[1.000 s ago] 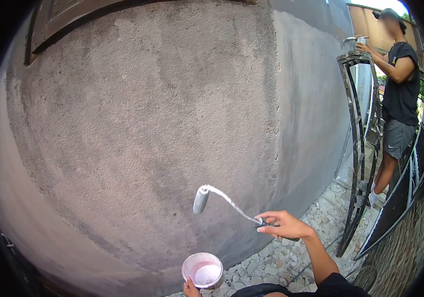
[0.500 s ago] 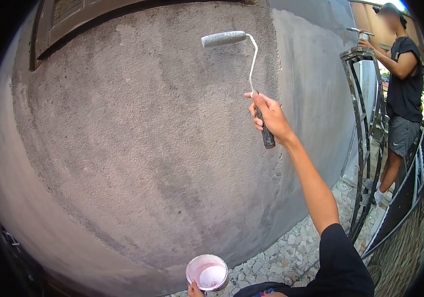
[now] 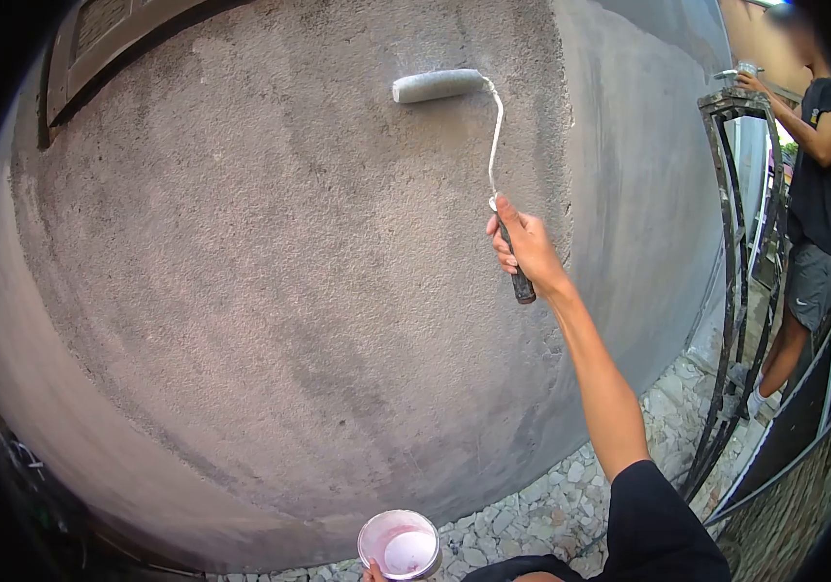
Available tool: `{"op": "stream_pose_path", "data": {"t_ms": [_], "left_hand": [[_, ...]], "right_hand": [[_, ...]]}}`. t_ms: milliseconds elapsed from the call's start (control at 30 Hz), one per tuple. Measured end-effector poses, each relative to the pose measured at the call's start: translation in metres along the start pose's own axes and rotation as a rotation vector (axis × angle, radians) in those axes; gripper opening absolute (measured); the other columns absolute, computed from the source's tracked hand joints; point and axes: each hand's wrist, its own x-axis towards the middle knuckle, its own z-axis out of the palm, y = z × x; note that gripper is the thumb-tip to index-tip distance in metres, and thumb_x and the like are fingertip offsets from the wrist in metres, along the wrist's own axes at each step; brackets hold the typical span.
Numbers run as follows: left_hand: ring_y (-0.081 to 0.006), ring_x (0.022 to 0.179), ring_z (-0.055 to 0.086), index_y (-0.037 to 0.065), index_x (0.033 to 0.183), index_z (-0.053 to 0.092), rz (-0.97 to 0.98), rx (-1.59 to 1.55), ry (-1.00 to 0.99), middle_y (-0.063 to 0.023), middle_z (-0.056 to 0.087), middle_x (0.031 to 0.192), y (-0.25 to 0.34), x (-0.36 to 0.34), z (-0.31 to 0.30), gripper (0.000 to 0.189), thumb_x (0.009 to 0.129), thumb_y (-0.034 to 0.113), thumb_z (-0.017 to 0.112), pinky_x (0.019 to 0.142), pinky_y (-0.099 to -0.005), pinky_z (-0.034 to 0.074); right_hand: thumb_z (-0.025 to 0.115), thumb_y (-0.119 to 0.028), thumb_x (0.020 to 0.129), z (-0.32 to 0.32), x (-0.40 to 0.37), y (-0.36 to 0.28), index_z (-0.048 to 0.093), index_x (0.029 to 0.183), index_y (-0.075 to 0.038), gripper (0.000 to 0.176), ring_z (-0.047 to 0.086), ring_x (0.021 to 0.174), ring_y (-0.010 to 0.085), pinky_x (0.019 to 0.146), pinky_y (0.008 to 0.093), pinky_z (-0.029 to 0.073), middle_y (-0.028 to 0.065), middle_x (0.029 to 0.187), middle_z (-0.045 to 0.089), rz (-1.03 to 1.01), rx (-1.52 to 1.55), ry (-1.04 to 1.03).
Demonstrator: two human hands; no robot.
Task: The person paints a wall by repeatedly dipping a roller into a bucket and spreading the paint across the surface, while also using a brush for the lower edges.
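A: Where is the paint roller (image 3: 438, 85)?
B: High up, its sleeve lying against the rough wall (image 3: 270, 252). The right hand (image 3: 524, 244) is wrapped round its handle.
A: And the left hand (image 3: 372, 573)?
B: At the bottom edge, mostly out of view, gripping a paint pot (image 3: 399, 545).

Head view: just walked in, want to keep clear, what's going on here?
The person's right hand grips a paint roller by its handle, its sleeve against the rough wall, high up. The left hand holds a small paint pot low in view. To the right, another person stands by a metal frame, a hand at a can on top.
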Motion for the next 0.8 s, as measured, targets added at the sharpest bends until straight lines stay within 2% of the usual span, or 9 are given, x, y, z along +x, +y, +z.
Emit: {"op": "stream_pose_path", "data": {"t_ms": [167, 267, 300, 333, 400, 467, 700, 800], "left_hand": [[-0.019, 0.09, 0.058, -0.003, 0.105, 0.062, 0.077, 0.129, 0.048, -0.0101, 0.062, 0.099, 0.004, -0.024, 0.046, 0.034, 0.096, 0.028, 0.052, 0.077, -0.0329, 0.049], [-0.0211, 0.095, 0.058, -0.003, 0.11, 0.06, 0.051, 0.146, 0.075, -0.0129, 0.061, 0.105, 0.015, -0.042, 0.081, 0.035, 0.096, 0.028, 0.051, 0.082, -0.0334, 0.048], [-0.0133, 0.079, 0.054, 0.004, 0.091, 0.053, 0.069, -0.079, 0.07, -0.0061, 0.058, 0.088, 0.018, -0.047, 0.099, 0.026, 0.096, 0.029, 0.053, 0.068, -0.0278, 0.044], [-0.0055, 0.063, 0.05, 0.01, 0.071, 0.046, 0.089, -0.303, 0.068, 0.0006, 0.055, 0.07, 0.016, -0.053, 0.11, 0.033, 0.097, 0.03, 0.055, 0.055, -0.0222, 0.041], [-0.0063, 0.063, 0.052, 0.01, 0.073, 0.047, 0.087, -0.265, 0.063, 0.0006, 0.055, 0.07, 0.006, -0.064, 0.117, 0.032, 0.096, 0.031, 0.055, 0.056, -0.0224, 0.043], [-0.0107, 0.073, 0.06, 0.008, 0.084, 0.051, 0.087, -0.244, -0.002, -0.0042, 0.062, 0.082, -0.002, -0.071, 0.127, 0.028, 0.097, 0.032, 0.052, 0.065, -0.027, 0.05], [-0.0089, 0.069, 0.058, 0.009, 0.085, 0.051, 0.094, -0.296, 0.089, -0.0026, 0.062, 0.081, -0.018, -0.109, 0.147, 0.027, 0.097, 0.033, 0.052, 0.062, -0.0248, 0.047], [-0.0091, 0.07, 0.059, 0.008, 0.089, 0.052, 0.098, -0.295, 0.127, -0.0031, 0.063, 0.082, -0.035, -0.116, 0.141, 0.027, 0.097, 0.034, 0.052, 0.061, -0.0241, 0.046]], "right_hand": [[0.05, -0.054, 0.092, -0.003, -0.021, 0.025, 0.051, 0.077, -0.004, 0.053, 0.038, 0.04, 0.0026, 0.036, 0.0198, 0.031, -0.0041, 0.054, 0.041, 0.062, 0.034, 0.045], [0.051, -0.054, 0.092, -0.003, 0.004, 0.002, 0.051, 0.077, -0.004, 0.052, 0.038, 0.04, 0.0028, 0.036, 0.0199, 0.031, -0.0042, 0.053, 0.041, 0.002, 0.065, 0.011], [0.051, -0.054, 0.092, -0.001, 0.016, -0.01, 0.051, 0.076, -0.004, 0.052, 0.038, 0.04, 0.0028, 0.036, 0.0199, 0.031, -0.0043, 0.053, 0.04, -0.03, 0.067, 0.007], [0.051, -0.054, 0.092, 0.001, 0.028, -0.022, 0.051, 0.076, -0.004, 0.052, 0.038, 0.04, 0.0028, 0.036, 0.0199, 0.031, -0.0044, 0.053, 0.04, -0.061, 0.071, 0.004], [0.05, -0.056, 0.092, 0.007, 0.046, -0.043, 0.05, 0.077, -0.005, 0.053, 0.037, 0.042, 0.0023, 0.037, 0.0193, 0.031, -0.0045, 0.054, 0.04, -0.075, 0.065, -0.021], [0.049, -0.057, 0.092, 0.006, 0.05, -0.043, 0.05, 0.079, -0.006, 0.053, 0.037, 0.043, 0.0019, 0.038, 0.0187, 0.031, -0.0047, 0.055, 0.04, -0.101, 0.061, -0.043], [0.05, -0.056, 0.092, -0.013, -0.01, 0.039, 0.05, 0.071, -0.006, 0.054, 0.039, 0.042, 0.0034, 0.038, 0.0198, 0.032, -0.0044, 0.051, 0.04, -0.001, 0.058, -0.035], [0.051, -0.055, 0.092, -0.014, -0.019, 0.042, 0.051, 0.071, -0.006, 0.053, 0.041, 0.042, 0.0038, 0.038, 0.0198, 0.033, -0.0041, 0.052, 0.041, 0.03, 0.053, -0.003]]}}
